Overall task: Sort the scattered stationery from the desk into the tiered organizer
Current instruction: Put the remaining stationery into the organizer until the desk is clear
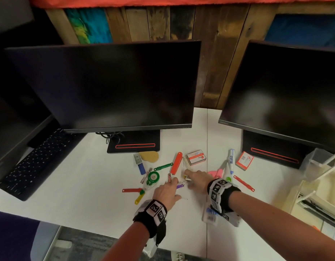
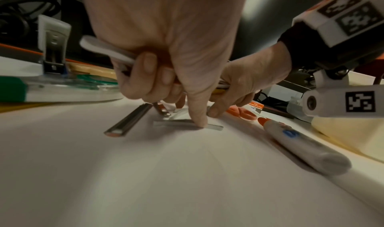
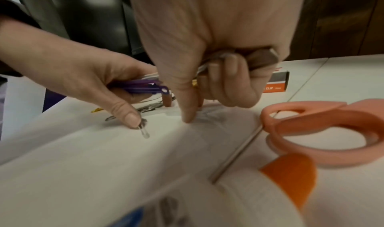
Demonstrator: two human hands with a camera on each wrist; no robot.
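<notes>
My left hand grips purple file fasteners in its curled fingers. In the left wrist view its index finger presses a small metal strip onto the white desk. My right hand, just to the right, clutches a bundle of small clips and pieces, and its index finger points down onto the desk. Loose around both hands lie a red cutter, a green tape roller, pink scissors and coloured fasteners. The tiered organizer stands at the far right.
Two dark monitors stand behind the scatter and a black keyboard lies at the left. A staples box, an orange box and a white pen lie near the monitor stands.
</notes>
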